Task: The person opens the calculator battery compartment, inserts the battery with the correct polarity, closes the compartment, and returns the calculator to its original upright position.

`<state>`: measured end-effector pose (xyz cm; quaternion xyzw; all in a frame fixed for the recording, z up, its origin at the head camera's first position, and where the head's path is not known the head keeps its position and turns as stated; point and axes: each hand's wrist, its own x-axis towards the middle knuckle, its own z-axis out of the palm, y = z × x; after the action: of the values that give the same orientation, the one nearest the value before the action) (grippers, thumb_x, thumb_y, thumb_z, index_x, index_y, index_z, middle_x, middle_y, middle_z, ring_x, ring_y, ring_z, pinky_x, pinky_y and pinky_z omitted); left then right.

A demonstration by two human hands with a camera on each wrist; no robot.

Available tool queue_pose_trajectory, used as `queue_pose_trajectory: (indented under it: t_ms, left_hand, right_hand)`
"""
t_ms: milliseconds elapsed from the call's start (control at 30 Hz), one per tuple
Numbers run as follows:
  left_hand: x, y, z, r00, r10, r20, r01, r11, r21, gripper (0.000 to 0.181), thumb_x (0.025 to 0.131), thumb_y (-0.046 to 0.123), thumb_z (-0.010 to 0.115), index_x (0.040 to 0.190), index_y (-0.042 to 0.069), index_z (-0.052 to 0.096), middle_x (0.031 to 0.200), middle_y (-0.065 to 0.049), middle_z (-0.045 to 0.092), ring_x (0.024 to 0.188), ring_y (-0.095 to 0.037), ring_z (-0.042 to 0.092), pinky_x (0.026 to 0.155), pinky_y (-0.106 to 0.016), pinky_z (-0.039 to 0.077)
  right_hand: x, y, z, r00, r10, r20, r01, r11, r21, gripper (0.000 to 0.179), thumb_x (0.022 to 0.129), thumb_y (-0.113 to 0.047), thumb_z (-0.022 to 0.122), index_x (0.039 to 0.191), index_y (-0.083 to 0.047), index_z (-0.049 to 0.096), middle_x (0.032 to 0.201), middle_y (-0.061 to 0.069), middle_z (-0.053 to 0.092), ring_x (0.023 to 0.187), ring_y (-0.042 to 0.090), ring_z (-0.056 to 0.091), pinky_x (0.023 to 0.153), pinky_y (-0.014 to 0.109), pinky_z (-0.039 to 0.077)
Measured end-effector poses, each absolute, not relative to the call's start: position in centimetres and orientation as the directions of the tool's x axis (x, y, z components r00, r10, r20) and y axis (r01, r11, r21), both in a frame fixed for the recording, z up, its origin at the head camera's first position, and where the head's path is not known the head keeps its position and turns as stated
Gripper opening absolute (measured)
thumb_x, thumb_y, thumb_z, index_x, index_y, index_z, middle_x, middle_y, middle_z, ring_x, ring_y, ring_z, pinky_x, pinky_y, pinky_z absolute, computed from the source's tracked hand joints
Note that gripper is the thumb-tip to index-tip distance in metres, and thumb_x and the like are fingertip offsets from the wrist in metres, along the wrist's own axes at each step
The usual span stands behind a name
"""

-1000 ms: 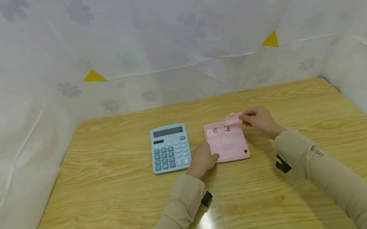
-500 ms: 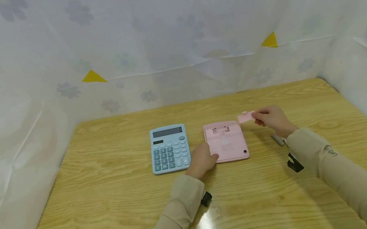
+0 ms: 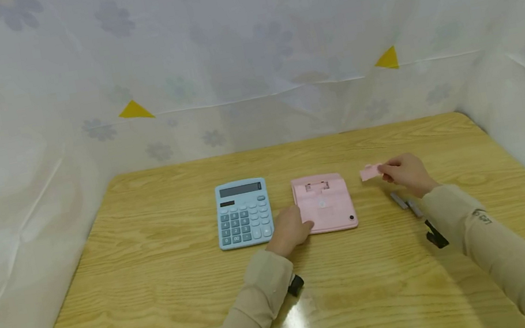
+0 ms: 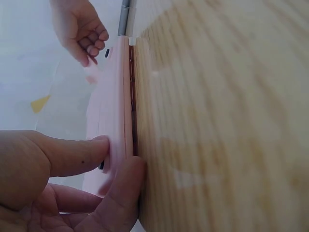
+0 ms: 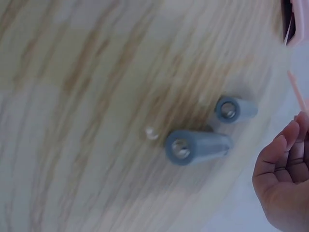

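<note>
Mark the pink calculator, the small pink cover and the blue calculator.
Pink calculator (image 3: 325, 205), head view: middle of its upturned back.
Small pink cover (image 3: 370, 172), head view: middle of its visible flat part.
Blue calculator (image 3: 243, 214), head view: among its keys.

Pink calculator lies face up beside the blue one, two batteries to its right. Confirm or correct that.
Not face up: the pink calculator lies face down, its open battery slot facing up, as the head view shows. It is beside the blue one, and two batteries lie to its right.
</note>
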<state>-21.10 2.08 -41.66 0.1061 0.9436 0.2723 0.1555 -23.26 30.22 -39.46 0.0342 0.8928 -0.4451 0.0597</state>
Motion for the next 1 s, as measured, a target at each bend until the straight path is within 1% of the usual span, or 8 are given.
queue_pose_trajectory:
  t_ms: [133,300,567,700,833,1000]
  left_hand:
    - [-21.1,2.1,-41.7,-0.929,0.279,-0.244,0.107,0.832,0.545,0.029,0.086,0.022,0.063,0.095,-0.005,0.058,0.076,-0.009,0.054,0.064,-0.018,0.049,0.054,-0.027,0.042]
    - [-21.0,2.1,-41.6,-0.930,0.280,-0.240,0.111,0.833,0.542,0.029,0.086,0.022,0.063,0.094,-0.005,0.058,0.075,-0.009,0.054,0.063,-0.018,0.049,0.053,-0.027,0.041]
    - [-20.9,2.2,-41.6,-0.928,0.275,-0.253,0.095,0.830,0.550,0.029,0.086,0.022,0.063,0.096,-0.005,0.058,0.076,-0.009,0.053,0.064,-0.018,0.049,0.054,-0.027,0.041]
    - [-20.9,2.2,-41.6,-0.928,0.278,-0.249,0.100,0.828,0.551,0.029,0.086,0.021,0.063,0.096,-0.005,0.058,0.075,-0.008,0.053,0.064,-0.018,0.049,0.054,-0.027,0.041]
    - [-20.9,2.1,-41.5,-0.929,0.278,-0.245,0.102,0.829,0.550,0.029,0.086,0.021,0.063,0.095,-0.005,0.058,0.074,-0.009,0.053,0.062,-0.018,0.049,0.053,-0.026,0.041]
    - [-20.8,2.1,-41.3,-0.930,0.276,-0.244,0.101,0.829,0.550,0.029,0.087,0.021,0.062,0.096,-0.005,0.057,0.074,-0.009,0.053,0.062,-0.018,0.050,0.052,-0.026,0.041]
  right_hand:
    - [-23.1,30.6,-39.6,-0.990,0.017,-0.142,0.118,0.651,-0.750,0.038,0.096,-0.020,0.046,0.108,0.014,0.057,0.091,0.022,0.062,0.078,0.024,0.057,0.070,0.033,0.046]
    - [-23.1,30.8,-39.8,-0.988,0.029,-0.150,0.129,0.683,-0.719,0.037,0.095,-0.020,0.048,0.105,0.015,0.059,0.083,0.018,0.064,0.069,0.018,0.057,0.063,0.032,0.046]
    - [-23.3,31.1,-40.3,-0.982,0.091,-0.166,0.181,0.710,-0.681,0.037,0.093,-0.019,0.049,0.103,0.015,0.060,0.076,0.011,0.065,0.066,0.015,0.057,0.059,0.028,0.045]
    - [-23.4,31.3,-40.6,-0.979,0.120,-0.164,0.200,0.722,-0.663,0.038,0.093,-0.020,0.049,0.103,0.014,0.060,0.076,0.011,0.065,0.065,0.017,0.055,0.058,0.028,0.044]
    - [-23.4,31.2,-40.6,-0.979,0.130,-0.157,0.202,0.734,-0.648,0.038,0.093,-0.021,0.048,0.101,0.013,0.061,0.078,0.012,0.064,0.069,0.021,0.054,0.060,0.030,0.043]
    - [-23.2,31.0,-40.5,-0.983,0.120,-0.139,0.182,0.735,-0.653,0.037,0.093,-0.018,0.046,0.103,0.014,0.060,0.079,0.014,0.064,0.073,0.024,0.056,0.063,0.033,0.045]
